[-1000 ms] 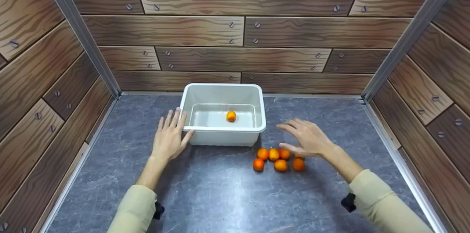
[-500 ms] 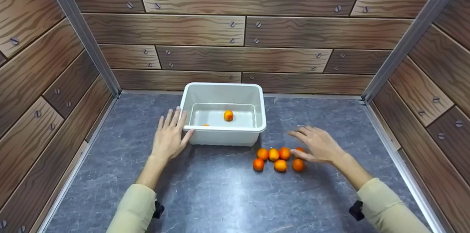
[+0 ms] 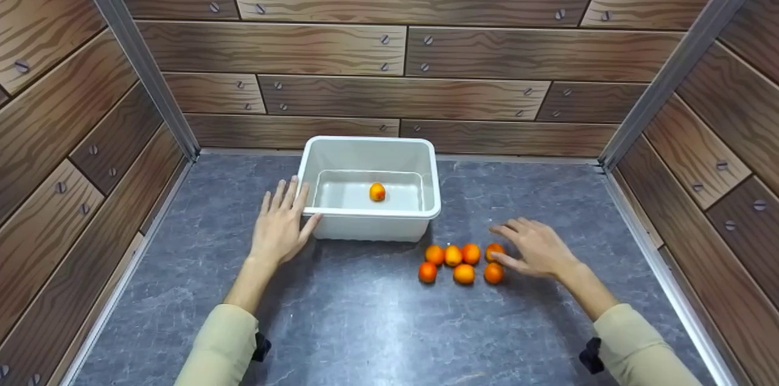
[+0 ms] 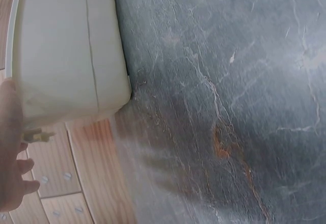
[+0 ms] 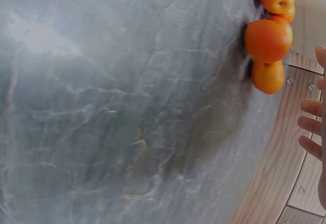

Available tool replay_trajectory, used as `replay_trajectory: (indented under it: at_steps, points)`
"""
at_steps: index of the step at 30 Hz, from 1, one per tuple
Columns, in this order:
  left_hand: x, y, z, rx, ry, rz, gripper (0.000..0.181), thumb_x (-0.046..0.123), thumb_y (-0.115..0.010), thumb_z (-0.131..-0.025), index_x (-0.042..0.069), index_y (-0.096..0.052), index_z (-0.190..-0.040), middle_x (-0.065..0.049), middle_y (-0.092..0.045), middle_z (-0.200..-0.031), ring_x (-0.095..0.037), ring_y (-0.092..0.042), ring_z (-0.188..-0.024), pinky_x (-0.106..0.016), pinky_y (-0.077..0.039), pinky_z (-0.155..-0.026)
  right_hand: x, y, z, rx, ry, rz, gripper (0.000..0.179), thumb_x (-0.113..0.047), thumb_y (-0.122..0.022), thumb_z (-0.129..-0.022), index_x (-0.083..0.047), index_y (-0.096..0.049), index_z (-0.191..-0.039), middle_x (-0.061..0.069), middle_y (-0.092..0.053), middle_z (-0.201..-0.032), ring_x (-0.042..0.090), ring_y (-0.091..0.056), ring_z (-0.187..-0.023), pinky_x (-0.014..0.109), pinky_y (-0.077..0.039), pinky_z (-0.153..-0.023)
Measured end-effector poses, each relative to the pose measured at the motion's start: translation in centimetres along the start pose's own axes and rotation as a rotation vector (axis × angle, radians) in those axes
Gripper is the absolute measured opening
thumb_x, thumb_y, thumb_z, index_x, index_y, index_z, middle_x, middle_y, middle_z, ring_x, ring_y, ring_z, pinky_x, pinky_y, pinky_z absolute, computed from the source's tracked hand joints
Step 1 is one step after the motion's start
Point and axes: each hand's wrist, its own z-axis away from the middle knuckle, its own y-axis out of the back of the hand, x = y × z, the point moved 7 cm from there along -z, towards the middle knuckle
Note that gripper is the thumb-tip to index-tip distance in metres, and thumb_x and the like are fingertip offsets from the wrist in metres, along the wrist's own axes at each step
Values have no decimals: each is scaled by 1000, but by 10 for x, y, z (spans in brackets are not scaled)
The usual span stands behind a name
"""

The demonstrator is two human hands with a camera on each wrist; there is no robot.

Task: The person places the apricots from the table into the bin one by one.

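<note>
My left hand [image 3: 279, 230] lies with straight fingers against the left side of a white plastic bin [image 3: 370, 228], its thumb at the front rim. A small orange fruit [image 3: 377, 192] sits on the bin's floor. Right of the bin, several more round to oval orange fruits [image 3: 464, 274] are grouped on the grey surface. My right hand [image 3: 538, 247] hovers at the group's right end, fingers spread and relaxed. Its thumb overlaps the far right fruit [image 3: 493, 249] in the head view. The right wrist view shows the fingers [image 5: 310, 124] apart from the fruits [image 5: 268, 40].
Wood-patterned walls [image 3: 401, 51] enclose the back and both sides of the grey marbled surface [image 3: 341, 307]. Metal strips [image 3: 663, 288] run along the wall edges. The bin stands close to the back wall.
My right hand has moved right and toward me, over the far right fruit. Inside the bin, a second fruit showed briefly at the front left and is now out of sight. The left hand stays put.
</note>
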Motion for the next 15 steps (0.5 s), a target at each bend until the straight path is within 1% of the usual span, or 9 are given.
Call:
replay_trajectory:
  at_steps: [4,9,15]
  points:
    - [0,0,0,5,-5,-10,72,55,-47,-108,10,-40,-163,-18,-37,-171,-41,-35,-159,-62,-30,-129,2,-6,5,3,-12,3,49,-49,-79,-90,-15,-74,-126,8,-76,-113,30,-72,-98,47,-63,-82]
    - [0,1,-1,8,-13,-14,71,55,-47,-108,10,-41,-162,-18,-38,-170,-42,-36,-159,-63,-31,-129,6,-12,10,9,-22,2,48,-48,-79,-90,-16,-75,-125,8,-76,-112,31,-73,-99,49,-63,-83]
    - [0,1,-1,5,-10,-13,72,56,-47,-107,10,-41,-163,-18,-38,-170,-42,-36,-159,-63,-31,-129,9,-17,13,-15,-33,4,48,-51,-77,-90,-16,-74,-124,10,-76,-114,34,-74,-102,52,-64,-85]
